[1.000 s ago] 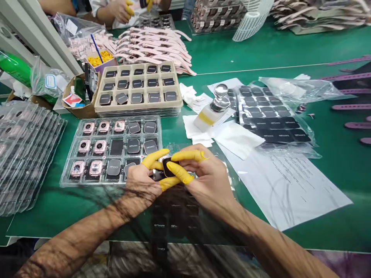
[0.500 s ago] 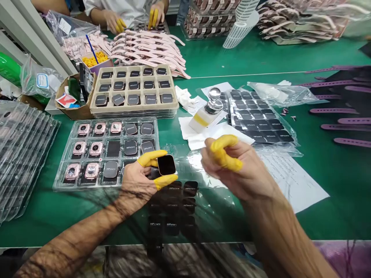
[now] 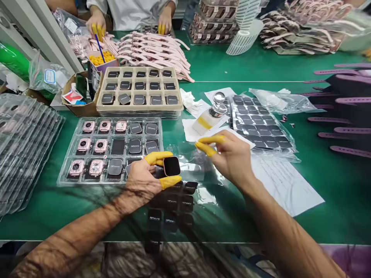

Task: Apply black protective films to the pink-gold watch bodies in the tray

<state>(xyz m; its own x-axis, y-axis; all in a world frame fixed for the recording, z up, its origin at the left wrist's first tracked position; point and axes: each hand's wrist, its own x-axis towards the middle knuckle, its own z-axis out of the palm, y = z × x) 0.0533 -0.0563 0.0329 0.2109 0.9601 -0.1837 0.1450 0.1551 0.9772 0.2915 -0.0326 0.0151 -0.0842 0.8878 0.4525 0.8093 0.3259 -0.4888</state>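
Observation:
My left hand, with yellow finger cots on thumb and finger, grips a smartwatch body by its edges, dark screen facing up. To its right hovers my right hand, its two yellow-cotted fingertips drawn together in a pinch; whatever lies between them is too small to make out. Beneath the hands lies a clear plastic sheet with black squares marked with lettering. Left of the watch body sits a clear tray of pink watch bodies and dark square pieces, partly covered by my left hand.
A beige tray of dark squares stands behind. Past my right hand are a pump bottle, a bagged sheet of black squares and printed paper. Stacked trays flank the left; purple straps the right. A co-worker's hands show opposite.
My right hand has turned and its fingertips now point left toward the watch body. The left hand still holds the watch body. The co-worker's hand opposite has moved left, to the pink straps.

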